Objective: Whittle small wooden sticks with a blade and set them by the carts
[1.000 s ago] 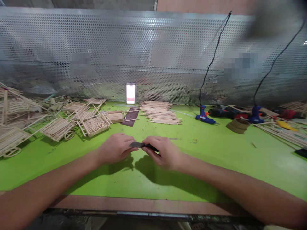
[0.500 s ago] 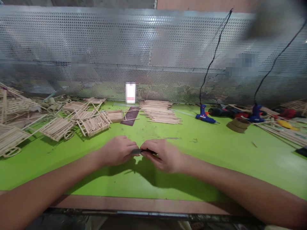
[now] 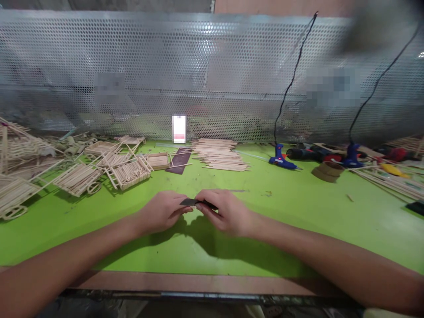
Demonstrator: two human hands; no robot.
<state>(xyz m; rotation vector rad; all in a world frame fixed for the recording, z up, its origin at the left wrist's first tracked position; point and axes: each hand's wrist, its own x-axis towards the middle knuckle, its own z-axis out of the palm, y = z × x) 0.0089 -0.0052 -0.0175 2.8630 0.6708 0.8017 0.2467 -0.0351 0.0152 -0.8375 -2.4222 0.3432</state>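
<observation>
Above the green table my two hands meet in the middle. A dark, thin, flexible sheet, which looks like a piece of sandpaper (image 3: 188, 202), spans the gap between them. My right hand (image 3: 228, 212) is closed on it, thumb below and fingers above, and it curves into the palm. My left hand (image 3: 164, 212) is closed at its left end, the thumb underneath; part of that grip is hidden. A tiny pale spot shows between the thumbs, too small to name. Beyond my hands lies a stack of thin wooden sticks (image 3: 220, 154), beside a flat dark brown sheet (image 3: 179, 161).
Small stick-built carts (image 3: 129, 173) crowd the left side. Farther right stand a blue glue gun (image 3: 283, 158) and a second glue gun (image 3: 353, 157), both with hanging cords, and a brown tape roll (image 3: 327, 171). A perforated metal screen (image 3: 159, 57) closes off the back.
My left fingers have shifted, and the left thumb sits lower. More of the dark sheet's left end shows now, slightly higher than before. My right hand keeps its hold.
</observation>
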